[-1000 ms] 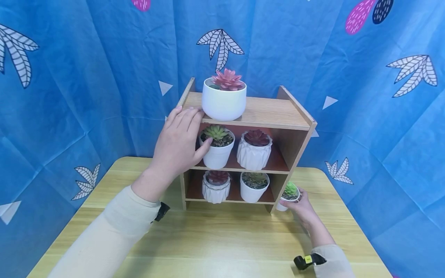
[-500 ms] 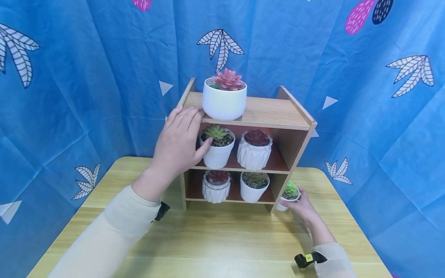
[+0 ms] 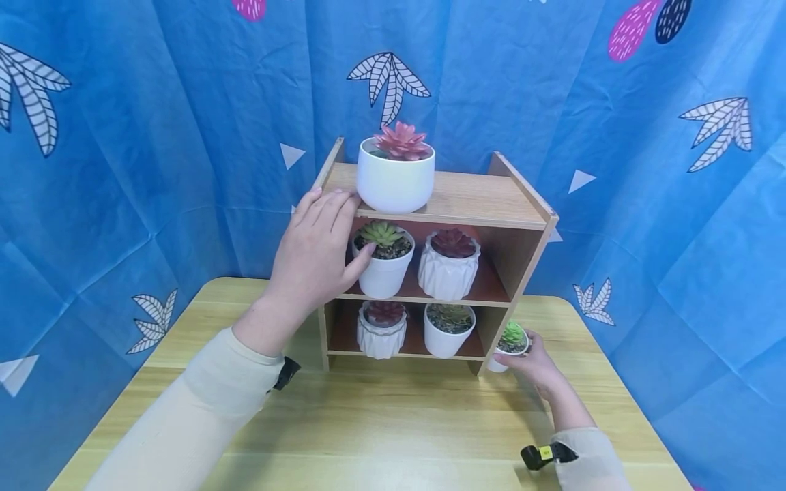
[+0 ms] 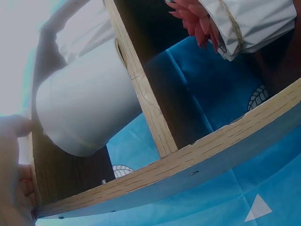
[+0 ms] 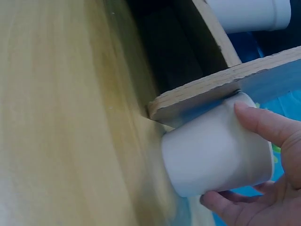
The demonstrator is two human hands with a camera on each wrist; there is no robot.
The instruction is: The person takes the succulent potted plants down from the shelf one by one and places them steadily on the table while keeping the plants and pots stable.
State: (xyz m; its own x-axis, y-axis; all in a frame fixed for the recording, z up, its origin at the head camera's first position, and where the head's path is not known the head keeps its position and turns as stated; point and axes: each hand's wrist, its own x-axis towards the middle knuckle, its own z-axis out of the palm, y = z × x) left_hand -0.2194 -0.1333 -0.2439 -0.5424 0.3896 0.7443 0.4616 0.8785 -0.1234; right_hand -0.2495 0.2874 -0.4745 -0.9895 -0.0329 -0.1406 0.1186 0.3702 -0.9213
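My left hand [image 3: 316, 245] lies with its fingers fairly straight on the upper left front of a small wooden shelf [image 3: 491, 198]. The thumb points right, overlapping a white pot with a green succulent [image 3: 382, 262] on the middle shelf. Beside the fingertips, a white bowl-shaped pot with a pink succulent [image 3: 396, 179] stands on top. At the shelf's lower right side, my right hand [image 3: 533, 361] grips a small white pot with a bright green succulent [image 3: 511, 344]. In the right wrist view, thumb and fingers hold this potted succulent [image 5: 216, 148] near its rim, close against the side panel.
A faceted white pot with a dark red succulent [image 3: 450, 266] occupies the middle shelf's right. Below stand a twine-tied pot [image 3: 382, 334] and a plain white pot [image 3: 448, 334]. The wooden table [image 3: 381, 429] meets blue patterned curtains [image 3: 245, 102] behind and at both sides.
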